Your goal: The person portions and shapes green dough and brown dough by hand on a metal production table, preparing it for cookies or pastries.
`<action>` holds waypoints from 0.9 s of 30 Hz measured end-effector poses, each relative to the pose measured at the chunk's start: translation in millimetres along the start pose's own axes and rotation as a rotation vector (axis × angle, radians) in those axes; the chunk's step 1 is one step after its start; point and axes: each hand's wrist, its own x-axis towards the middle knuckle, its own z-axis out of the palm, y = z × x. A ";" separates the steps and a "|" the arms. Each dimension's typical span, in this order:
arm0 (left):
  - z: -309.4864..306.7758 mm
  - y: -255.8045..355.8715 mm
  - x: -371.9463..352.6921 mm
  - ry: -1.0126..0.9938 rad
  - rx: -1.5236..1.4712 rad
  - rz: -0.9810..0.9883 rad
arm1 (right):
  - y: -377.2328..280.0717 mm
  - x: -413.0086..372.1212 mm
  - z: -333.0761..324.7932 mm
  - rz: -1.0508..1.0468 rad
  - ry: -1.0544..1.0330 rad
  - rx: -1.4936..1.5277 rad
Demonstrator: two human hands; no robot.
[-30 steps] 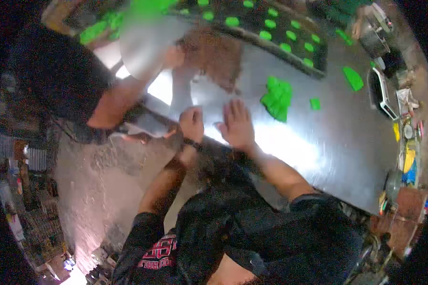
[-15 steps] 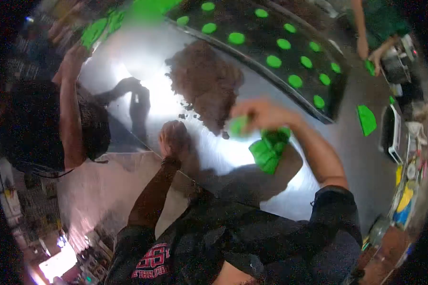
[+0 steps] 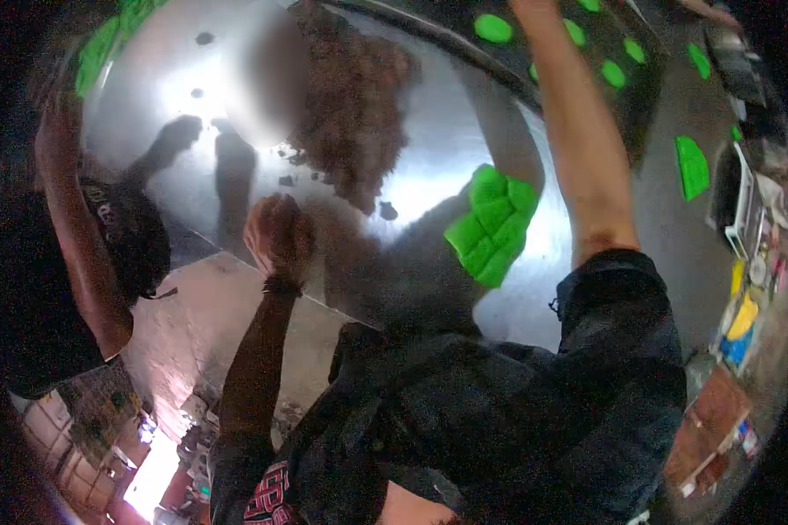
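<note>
My left hand (image 3: 280,236) is closed in a fist at the near edge of the shiny metal table (image 3: 438,166); whatever it may hold is hidden. My right forearm (image 3: 587,131) stretches over the table toward the dark tray (image 3: 534,35), with the hand cut off by the top edge of the view. Bright green dough (image 3: 495,223), scored or cut into chunky segments, lies on the metal between my arms. On the tray sit several flattened green rounds (image 3: 493,28). A brown crumbly heap (image 3: 350,114) spreads beyond my left hand.
Another person's arm (image 3: 83,227) is at the left, beside more green material (image 3: 105,44). A green half-round piece (image 3: 692,166) lies on the right, near a white-edged container (image 3: 740,201). Another person's arm (image 3: 709,10) shows at the top right.
My right hand has moved from above the green dough, with a green piece at its fingers, up past the top edge over the tray. My left hand stays fisted as the view shifts.
</note>
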 end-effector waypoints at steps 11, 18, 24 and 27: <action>21.5 -18.3 -18.0 0.030 -0.065 -0.098 | -39.9 -243.3 -199.4 0.291 -0.799 -0.119; 4.0 0.7 -22.3 0.066 -0.365 -0.025 | -54.6 -293.9 -269.7 0.908 0.186 0.401; -69.2 118.5 -44.3 -0.023 -0.843 -0.170 | -225.5 -325.0 -153.1 0.822 -0.344 0.619; -82.5 109.5 -67.8 -0.109 -0.929 -0.381 | -281.0 -347.0 -119.9 0.762 -0.476 0.462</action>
